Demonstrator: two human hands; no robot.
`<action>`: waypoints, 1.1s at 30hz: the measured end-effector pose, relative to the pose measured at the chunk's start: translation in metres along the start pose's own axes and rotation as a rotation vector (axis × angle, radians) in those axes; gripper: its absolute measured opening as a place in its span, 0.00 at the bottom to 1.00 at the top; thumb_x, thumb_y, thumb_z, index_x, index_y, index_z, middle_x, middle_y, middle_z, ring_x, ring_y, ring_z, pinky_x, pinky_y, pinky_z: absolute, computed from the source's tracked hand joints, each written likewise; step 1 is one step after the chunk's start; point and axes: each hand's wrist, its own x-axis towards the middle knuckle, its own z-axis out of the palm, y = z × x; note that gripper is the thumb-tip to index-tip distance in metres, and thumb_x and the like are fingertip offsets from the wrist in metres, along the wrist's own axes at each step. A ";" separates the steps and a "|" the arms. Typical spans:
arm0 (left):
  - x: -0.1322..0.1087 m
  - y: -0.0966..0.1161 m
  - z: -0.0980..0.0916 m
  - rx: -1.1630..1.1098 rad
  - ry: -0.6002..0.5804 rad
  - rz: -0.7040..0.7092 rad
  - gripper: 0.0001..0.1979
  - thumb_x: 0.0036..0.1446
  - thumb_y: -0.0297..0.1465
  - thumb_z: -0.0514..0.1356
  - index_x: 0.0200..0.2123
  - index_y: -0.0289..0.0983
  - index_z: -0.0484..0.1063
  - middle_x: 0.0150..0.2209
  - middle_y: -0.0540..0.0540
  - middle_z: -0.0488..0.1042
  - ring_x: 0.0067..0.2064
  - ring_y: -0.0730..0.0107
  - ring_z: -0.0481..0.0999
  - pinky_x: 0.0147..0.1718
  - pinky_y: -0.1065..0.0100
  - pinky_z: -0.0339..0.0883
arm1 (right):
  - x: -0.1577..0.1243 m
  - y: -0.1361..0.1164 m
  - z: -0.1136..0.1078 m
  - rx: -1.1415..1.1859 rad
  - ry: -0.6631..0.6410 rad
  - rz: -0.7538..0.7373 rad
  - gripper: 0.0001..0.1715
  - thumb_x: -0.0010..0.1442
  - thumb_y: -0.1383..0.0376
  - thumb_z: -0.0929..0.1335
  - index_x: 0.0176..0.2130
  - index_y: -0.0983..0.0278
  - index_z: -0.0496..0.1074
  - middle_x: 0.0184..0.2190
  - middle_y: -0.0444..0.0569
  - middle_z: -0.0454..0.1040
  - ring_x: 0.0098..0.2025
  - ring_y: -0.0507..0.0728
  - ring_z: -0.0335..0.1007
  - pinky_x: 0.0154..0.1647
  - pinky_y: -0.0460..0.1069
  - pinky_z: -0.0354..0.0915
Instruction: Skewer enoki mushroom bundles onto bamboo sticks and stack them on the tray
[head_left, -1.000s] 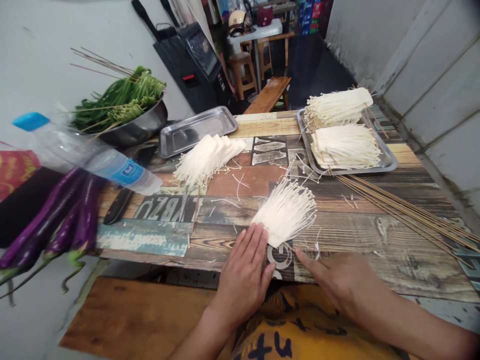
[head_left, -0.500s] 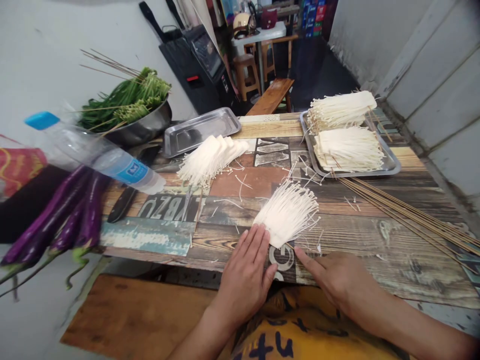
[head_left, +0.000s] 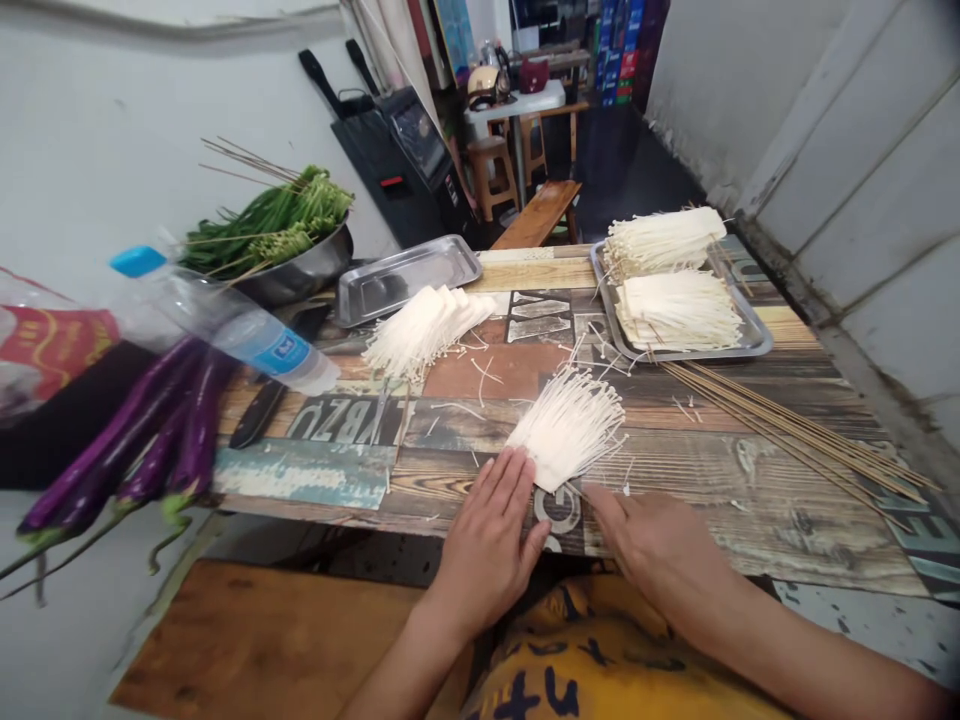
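A flat fan of white enoki mushrooms [head_left: 574,425] lies on the table in front of me, its caps pointing away. My left hand [head_left: 495,530] rests flat on the base of this bunch, fingers stretched out side by side. At the bunch's near right corner, my right hand [head_left: 652,540] is closed on a thin skewer, of which only a short piece shows at the mushrooms' edge. Farther left sits a second pile of enoki [head_left: 427,325]. Loose bamboo skewers [head_left: 787,430] lie to the right, by a metal tray [head_left: 754,345] that bears two skewered enoki stacks [head_left: 679,310].
An eggplant bunch [head_left: 135,440] hangs over the left edge. Near it are a tilted plastic bottle [head_left: 247,335], a black-handled knife [head_left: 259,412] and a metal bowl [head_left: 300,275] of skewered greens. Another metal tray [head_left: 409,275] stands behind. Stray enoki stems are scattered about the tabletop [head_left: 697,500].
The camera view has shifted slightly. My right hand has come a little closer to the bunch with the skewer, while my left hand stays pressed on the mushrooms.
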 end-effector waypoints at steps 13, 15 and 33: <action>0.013 -0.005 -0.017 -0.155 0.395 -0.208 0.34 0.66 0.31 0.50 0.69 0.39 0.36 0.69 0.36 0.46 0.69 0.57 0.46 0.63 0.50 0.54 | 0.008 0.060 -0.062 0.109 0.477 0.139 0.12 0.66 0.70 0.59 0.43 0.69 0.70 0.31 0.51 0.77 0.31 0.55 0.71 0.32 0.47 0.60; 0.019 -0.007 -0.025 -0.123 0.448 -0.197 0.33 0.66 0.31 0.50 0.69 0.39 0.37 0.69 0.36 0.48 0.69 0.57 0.46 0.63 0.50 0.52 | 0.005 0.061 -0.060 0.284 0.457 0.219 0.13 0.67 0.67 0.58 0.44 0.67 0.70 0.32 0.50 0.77 0.30 0.54 0.72 0.31 0.46 0.62; 0.122 0.030 0.027 0.181 -0.126 0.113 0.33 0.66 0.44 0.44 0.64 0.23 0.54 0.66 0.31 0.54 0.67 0.53 0.53 0.65 0.52 0.48 | -0.049 0.024 -0.010 0.272 -0.236 0.573 0.19 0.66 0.68 0.57 0.50 0.65 0.69 0.31 0.53 0.79 0.32 0.60 0.76 0.30 0.49 0.59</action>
